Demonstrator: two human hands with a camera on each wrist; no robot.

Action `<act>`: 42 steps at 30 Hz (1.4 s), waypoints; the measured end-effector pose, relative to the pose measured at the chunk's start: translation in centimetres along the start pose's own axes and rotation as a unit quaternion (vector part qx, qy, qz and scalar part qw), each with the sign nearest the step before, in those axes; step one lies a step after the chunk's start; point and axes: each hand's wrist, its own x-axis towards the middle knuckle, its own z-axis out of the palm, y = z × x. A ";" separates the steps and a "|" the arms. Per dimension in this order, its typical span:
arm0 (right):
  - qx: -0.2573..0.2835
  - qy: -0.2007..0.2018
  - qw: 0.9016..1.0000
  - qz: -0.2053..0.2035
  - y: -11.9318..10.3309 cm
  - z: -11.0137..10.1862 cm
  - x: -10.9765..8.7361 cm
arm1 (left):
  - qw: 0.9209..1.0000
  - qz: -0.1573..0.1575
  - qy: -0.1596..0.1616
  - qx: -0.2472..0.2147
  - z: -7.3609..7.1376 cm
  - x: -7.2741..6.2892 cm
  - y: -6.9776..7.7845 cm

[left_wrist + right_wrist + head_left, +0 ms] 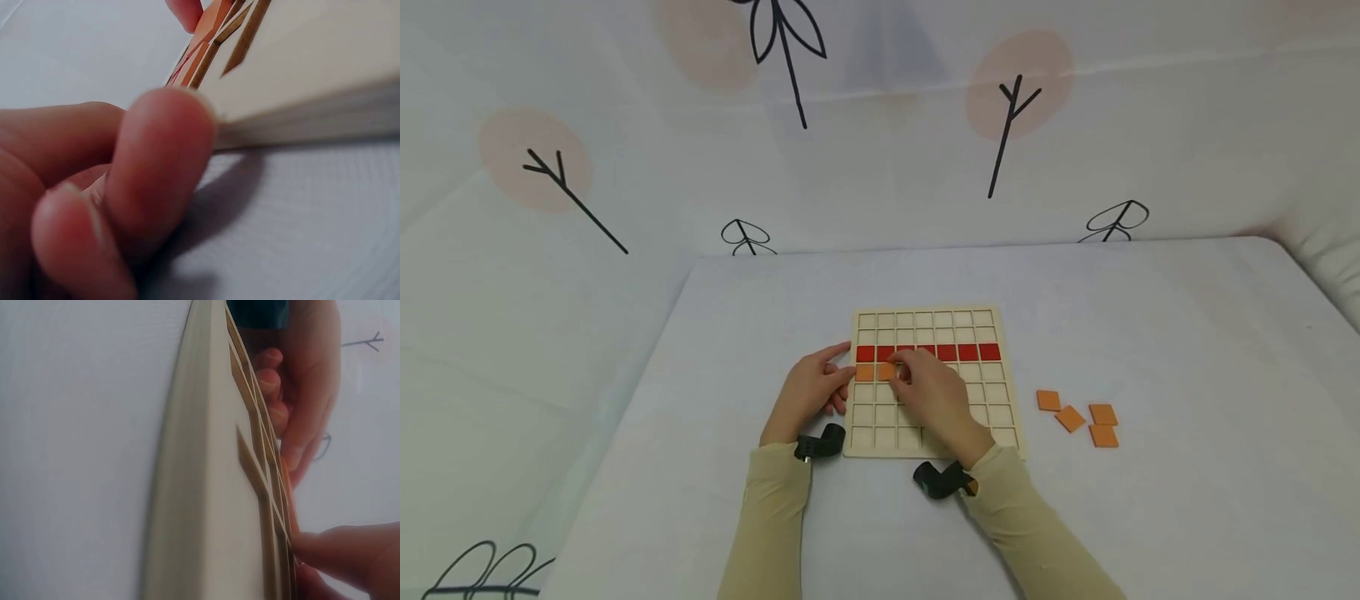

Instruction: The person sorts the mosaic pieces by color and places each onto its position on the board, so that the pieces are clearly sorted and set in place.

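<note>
Steadied board, pinched tile

The board lies flat on the tabletop, squarely in front of the person, so its cells sit within easy reach of both arms. The left hand rests against the board's left edge, index finger reaching forward and thumb pointing in at the side. It grasps nothing; the contact probably keeps the board from sliding and may guard the first tile, an orange one in the end cell.

The right hand pinches the second tile, also orange, between thumb and forefinger. One fingertip sits at its far side and one at its near side, a hold that seems suited to lining a small square up with its cell. That tile is in the same row, just beside the first; whether it is fully seated, I cannot tell.

Directly beyond runs a row of red tiles, partly screened by the right hand, which gives the orange ones a straight line to follow. Four loose tiles, all orange, lie off the board's right side, presumably there for convenient pickup by the right hand.
</note>
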 end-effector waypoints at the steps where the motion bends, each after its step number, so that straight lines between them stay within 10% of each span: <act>1: 0.000 -0.001 1.000 -0.001 0.0 0.0 0.0 | 1.000 0.000 0.000 -0.001 0.0 0.0 0.0; 27: 0.094 -0.077 0.988 -0.091 1.3 -1.7 0.2 | 1.000 0.001 -0.005 0.002 -0.1 0.0 -0.2; 42: 0.089 -0.099 0.988 -0.077 2.5 -3.5 -0.5 | 1.000 -0.003 -0.004 -0.005 0.0 0.2 -0.2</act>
